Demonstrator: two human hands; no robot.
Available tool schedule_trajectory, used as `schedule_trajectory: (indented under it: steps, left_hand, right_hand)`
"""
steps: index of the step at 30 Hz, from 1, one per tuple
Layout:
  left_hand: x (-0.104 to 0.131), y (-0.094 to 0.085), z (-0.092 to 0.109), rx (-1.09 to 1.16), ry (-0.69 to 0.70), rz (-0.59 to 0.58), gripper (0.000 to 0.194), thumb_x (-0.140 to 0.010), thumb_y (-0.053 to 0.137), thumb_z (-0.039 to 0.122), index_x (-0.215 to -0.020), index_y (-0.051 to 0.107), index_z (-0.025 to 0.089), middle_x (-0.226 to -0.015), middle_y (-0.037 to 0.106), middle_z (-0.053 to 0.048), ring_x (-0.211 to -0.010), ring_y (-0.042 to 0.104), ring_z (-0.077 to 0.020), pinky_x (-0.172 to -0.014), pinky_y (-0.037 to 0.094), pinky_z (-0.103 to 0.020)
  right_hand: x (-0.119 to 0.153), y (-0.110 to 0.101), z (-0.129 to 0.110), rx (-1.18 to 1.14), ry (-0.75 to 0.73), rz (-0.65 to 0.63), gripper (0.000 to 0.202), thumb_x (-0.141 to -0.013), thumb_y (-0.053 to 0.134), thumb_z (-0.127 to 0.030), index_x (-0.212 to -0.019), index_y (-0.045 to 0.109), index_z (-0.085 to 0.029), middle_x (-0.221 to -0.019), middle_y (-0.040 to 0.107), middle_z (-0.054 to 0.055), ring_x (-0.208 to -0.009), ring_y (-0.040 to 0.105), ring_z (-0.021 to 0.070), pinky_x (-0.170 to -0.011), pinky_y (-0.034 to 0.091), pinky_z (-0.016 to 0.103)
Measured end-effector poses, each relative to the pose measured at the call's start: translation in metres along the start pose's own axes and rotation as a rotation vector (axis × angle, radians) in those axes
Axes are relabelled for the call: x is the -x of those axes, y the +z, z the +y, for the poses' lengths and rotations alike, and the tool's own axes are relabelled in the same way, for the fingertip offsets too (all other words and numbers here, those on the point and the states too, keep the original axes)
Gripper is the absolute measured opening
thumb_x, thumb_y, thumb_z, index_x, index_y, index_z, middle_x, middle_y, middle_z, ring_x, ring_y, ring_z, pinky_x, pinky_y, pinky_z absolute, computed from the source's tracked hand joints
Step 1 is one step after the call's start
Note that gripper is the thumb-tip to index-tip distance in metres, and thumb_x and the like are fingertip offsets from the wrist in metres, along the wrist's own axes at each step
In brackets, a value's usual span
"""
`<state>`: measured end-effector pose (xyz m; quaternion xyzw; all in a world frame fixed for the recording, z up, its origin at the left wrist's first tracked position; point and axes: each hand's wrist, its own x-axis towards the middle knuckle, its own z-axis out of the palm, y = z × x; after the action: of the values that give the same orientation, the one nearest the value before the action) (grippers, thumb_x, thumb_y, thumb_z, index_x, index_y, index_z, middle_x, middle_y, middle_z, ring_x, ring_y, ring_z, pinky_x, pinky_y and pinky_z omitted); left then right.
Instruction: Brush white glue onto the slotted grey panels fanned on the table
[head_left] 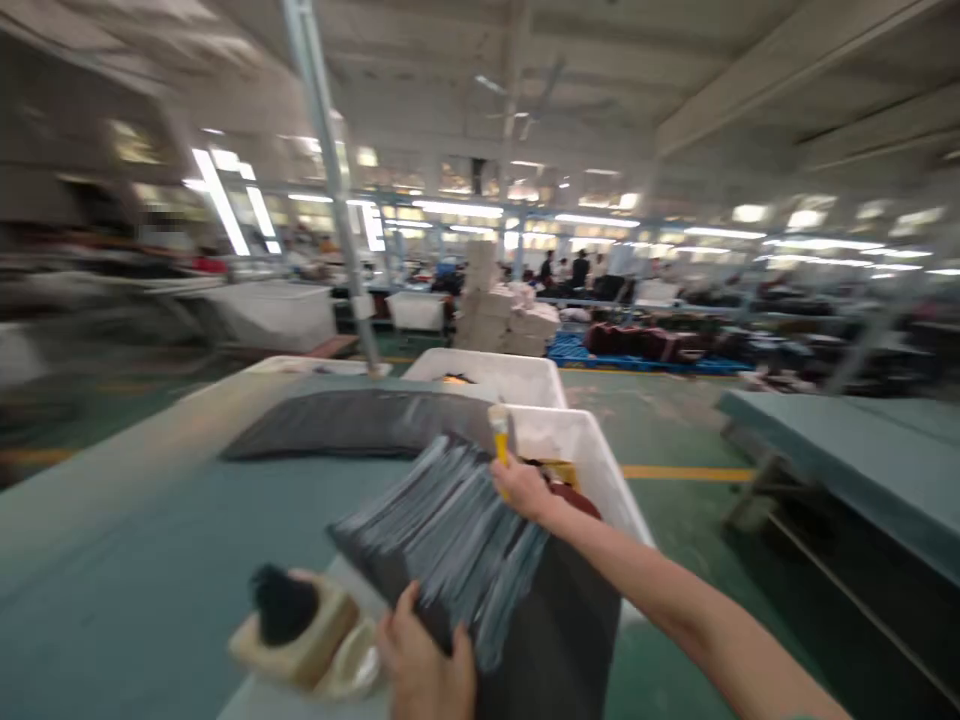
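A yellow-handled brush is being gripped upright in the closed fingers of the right hand, near the center of the frame. Below it, a dark grey fabric panel with pale blue-grey streaks is being touched along its near left edge by the left hand, whose fingers are being held apart; whether the edge is being pinched cannot be told. The panel's right side is being extended past the blue-green tabletop, near a white plastic bin. At lower left, a cream block-shaped holder with a black fuzzy lump is being blurred. Open room is being left across the tabletop's left part and along the green floor right of the bin.
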<state>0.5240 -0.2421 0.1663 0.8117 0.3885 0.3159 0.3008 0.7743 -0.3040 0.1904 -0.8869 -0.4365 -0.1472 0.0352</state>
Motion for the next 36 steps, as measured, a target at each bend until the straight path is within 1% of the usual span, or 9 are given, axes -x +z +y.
schedule_trajectory:
  steps: [3,6,9,13,20,24,28,32,36]
  left_hand:
    - [-0.070,0.028,0.015,0.013,-0.034,0.020,0.057,-0.073,0.053,0.013,-0.127,0.035,0.014,-0.125,0.039,-0.018,-0.116,0.046,-0.0283,-0.094,0.045,-0.043]
    - [-0.132,0.038,0.028,-0.017,-0.129,0.051,0.056,-0.071,0.051,0.007,-0.125,0.035,0.015,-0.127,0.035,-0.017,-0.116,0.047,-0.0270,-0.093,0.044,-0.041]
    - [-0.186,0.033,0.028,-0.052,-0.199,0.061,0.058,-0.068,0.053,0.006,-0.123,0.035,0.015,-0.125,0.035,-0.016,-0.110,0.051,-0.0245,-0.092,0.044,-0.038]
    - [-0.248,0.017,0.002,-0.125,-0.266,0.113,0.056,-0.066,0.056,0.007,-0.119,0.038,0.013,-0.120,0.037,-0.015,-0.099,0.054,-0.0206,-0.089,0.045,-0.035]
    - [-0.322,-0.022,-0.086,-0.199,-0.481,0.154,0.060,-0.063,0.063,0.013,-0.118,0.041,0.008,-0.119,0.038,-0.017,-0.103,0.052,-0.0212,-0.096,0.043,-0.037]
    - [-0.350,-0.040,-0.150,-0.270,-0.553,0.189,0.065,-0.059,0.069,0.015,-0.118,0.042,0.006,-0.116,0.043,-0.017,-0.116,0.046,-0.0253,-0.104,0.037,-0.036]
    - [-0.371,-0.052,-0.217,-0.322,-0.556,0.233,0.063,-0.060,0.069,0.019,-0.117,0.044,0.007,-0.113,0.048,-0.015,-0.120,0.043,-0.0275,-0.104,0.037,-0.037]
    - [-0.386,-0.053,-0.276,-0.328,-0.565,0.286,0.064,-0.062,0.069,0.023,-0.119,0.044,0.007,-0.115,0.048,-0.017,-0.119,0.044,-0.0291,-0.105,0.037,-0.040]
    - [-0.392,-0.037,-0.329,-0.245,-0.616,0.319,0.063,-0.063,0.068,0.022,-0.119,0.043,0.006,-0.118,0.047,-0.018,-0.122,0.042,-0.0291,-0.106,0.036,-0.041]
  right_hand:
    - [-0.085,0.042,0.020,-0.098,-0.059,0.058,0.020,-0.092,0.038,-0.022,-0.104,0.054,-0.017,-0.101,0.054,0.011,-0.072,0.054,0.0148,-0.058,0.035,0.022]
    - [-0.160,0.075,0.016,-0.149,-0.149,0.112,0.020,-0.092,0.039,-0.024,-0.102,0.054,-0.017,-0.102,0.053,0.011,-0.071,0.054,0.0150,-0.054,0.031,0.022]
    - [-0.218,0.089,-0.009,-0.183,-0.215,0.143,0.018,-0.091,0.040,-0.024,-0.100,0.054,-0.017,-0.102,0.053,0.011,-0.071,0.054,0.0152,-0.052,0.029,0.022]
    - [-0.281,0.095,-0.059,-0.223,-0.295,0.139,0.017,-0.092,0.041,-0.023,-0.103,0.052,-0.017,-0.105,0.053,0.011,-0.072,0.055,0.0154,-0.054,0.030,0.022]
    - [-0.366,0.109,-0.163,-0.274,-0.442,0.069,0.017,-0.092,0.039,-0.020,-0.108,0.047,-0.018,-0.108,0.052,0.012,-0.078,0.059,0.0177,-0.062,0.040,0.024]
    - [-0.403,0.124,-0.227,-0.289,-0.532,0.027,0.018,-0.093,0.036,-0.018,-0.109,0.044,-0.019,-0.109,0.051,0.012,-0.080,0.061,0.0187,-0.065,0.045,0.026]
    - [-0.432,0.142,-0.286,-0.336,-0.590,0.014,0.020,-0.092,0.036,-0.017,-0.110,0.043,-0.020,-0.109,0.051,0.011,-0.081,0.062,0.0202,-0.066,0.047,0.029]
    - [-0.454,0.162,-0.331,-0.419,-0.578,-0.027,0.020,-0.092,0.043,-0.020,-0.112,0.042,-0.020,-0.111,0.051,0.012,-0.087,0.060,0.0209,-0.072,0.046,0.032]
    - [-0.467,0.188,-0.345,-0.519,-0.490,-0.069,0.028,-0.089,0.053,-0.041,-0.105,0.044,-0.021,-0.106,0.053,0.011,-0.100,0.052,0.0245,-0.077,0.043,0.037]
